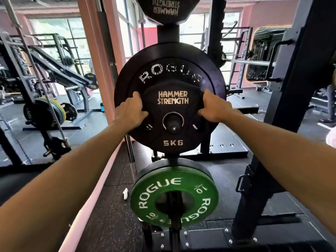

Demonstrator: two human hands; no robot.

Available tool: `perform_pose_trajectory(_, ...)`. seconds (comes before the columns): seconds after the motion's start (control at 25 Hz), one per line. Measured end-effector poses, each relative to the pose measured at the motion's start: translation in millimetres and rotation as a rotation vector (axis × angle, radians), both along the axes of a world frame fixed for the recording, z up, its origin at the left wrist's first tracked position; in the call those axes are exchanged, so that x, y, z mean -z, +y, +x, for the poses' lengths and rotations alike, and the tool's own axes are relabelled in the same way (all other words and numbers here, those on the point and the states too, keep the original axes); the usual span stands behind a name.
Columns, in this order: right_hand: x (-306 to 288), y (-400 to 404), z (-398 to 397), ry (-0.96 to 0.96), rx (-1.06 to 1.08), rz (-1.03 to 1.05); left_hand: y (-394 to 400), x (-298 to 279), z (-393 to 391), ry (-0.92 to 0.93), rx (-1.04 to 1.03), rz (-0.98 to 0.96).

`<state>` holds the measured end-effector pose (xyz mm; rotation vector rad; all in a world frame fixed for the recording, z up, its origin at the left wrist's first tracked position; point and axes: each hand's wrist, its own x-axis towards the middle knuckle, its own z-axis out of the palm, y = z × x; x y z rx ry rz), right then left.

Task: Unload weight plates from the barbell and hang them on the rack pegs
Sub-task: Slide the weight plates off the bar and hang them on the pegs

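A small black 5 kg Hammer Strength plate [172, 140] hangs on the rack's middle peg [173, 122], whose end pokes through its hole. It lies against a larger black Rogue plate [171, 70] on the same peg. My left hand [131, 110] grips the small plate's left edge, fingers curled round the rim. My right hand [212, 108] grips its right edge the same way. Below hangs a green Rogue 10 plate [174, 195] on a lower peg. Another black Hammer Strength plate [167, 8] hangs above.
The black rack upright [283, 124] stands close on the right. A pink pillar [94, 51] rises at the left. A loaded barbell with coloured plates [49, 113] rests on the floor far left. Rubber flooring lies all around.
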<state>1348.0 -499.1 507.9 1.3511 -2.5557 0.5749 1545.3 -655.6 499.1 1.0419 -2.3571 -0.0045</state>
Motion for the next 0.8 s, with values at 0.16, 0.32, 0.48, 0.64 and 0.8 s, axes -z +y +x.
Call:
perform_pose_trajectory(0.16, -4.2, -24.8, -8.5, -0.056, 0.01, 0.005, -22.4, 1.7, -12.4, -0.177, -0.025, 0.015)
perform_pose_trajectory(0.32, -4.8, -47.3, -16.6, -0.012, 0.038, -0.034, -36.0, -1.9, -32.0, -0.244, -0.107, 0.02)
perform_pose_trajectory(0.48, 0.0, -70.3, -33.6, -0.035, 0.08, -0.034, -50.7, -5.2, -53.9, -0.228, -0.161, 0.007)
perform_pose_trajectory(0.64, 15.7, -94.1, -54.6, -0.093, 0.11, -0.011, -68.5, -8.6, -75.8, -0.213, -0.147, 0.006)
perform_pose_trajectory(0.8, 13.1, -94.6, -59.8, -0.142, 0.116, 0.025, -69.9, -8.4, -77.4, -0.204, -0.159, 0.023)
